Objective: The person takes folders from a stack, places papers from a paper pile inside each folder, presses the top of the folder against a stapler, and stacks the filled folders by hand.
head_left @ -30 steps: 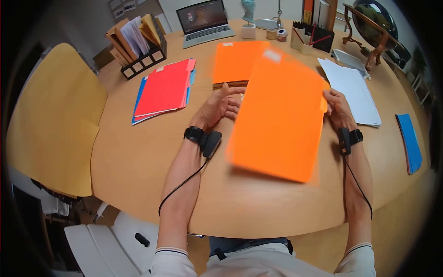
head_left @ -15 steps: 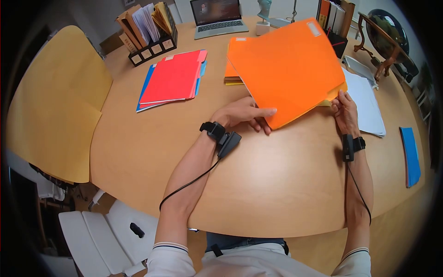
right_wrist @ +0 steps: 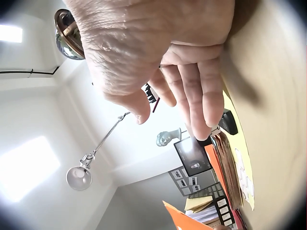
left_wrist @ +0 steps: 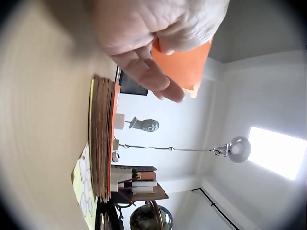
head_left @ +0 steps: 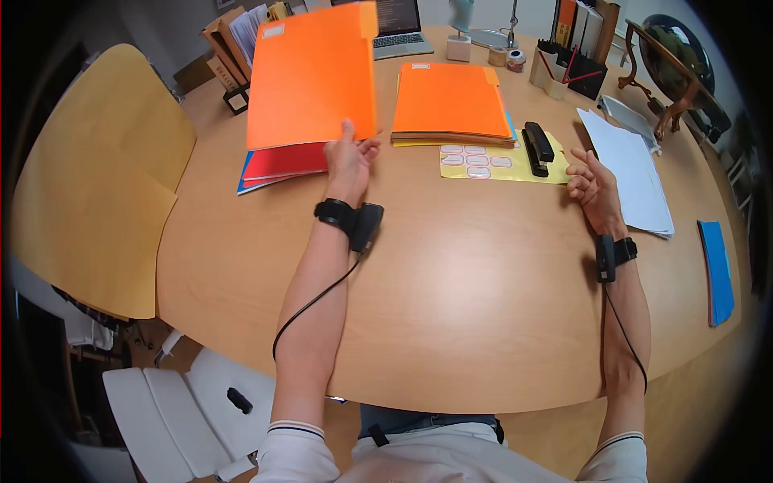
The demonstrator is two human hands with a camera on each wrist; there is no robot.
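In the head view, an orange folder [head_left: 310, 80] stands tilted up over the red folder [head_left: 286, 163] on the left. My left hand [head_left: 349, 169] holds it by its lower right corner, thumb on the front; the left wrist view shows fingers [left_wrist: 151, 76] reaching past the folder's edge. To the right, my right hand [head_left: 594, 191] holds nothing, its fingers loosely bent. It is nearest the black stapler [head_left: 538, 149], which sits on a yellow sheet [head_left: 527, 172] of red-bordered labels. A stack of folders with an orange one on top [head_left: 451, 98] lies between the hands.
White papers [head_left: 628, 173] lie beyond the right hand, with a blue folder [head_left: 715, 272] near the table's right edge. Along the back stand a laptop [head_left: 398, 40], a pen holder [head_left: 555, 76] and a globe [head_left: 668, 52]. A file rack [head_left: 236, 100] is partly hidden behind the raised folder.
The orange folder has moved from between both hands to the left, over the red folder, in the left hand. The right hand has let go of it. The label sheet and stapler have come into view.
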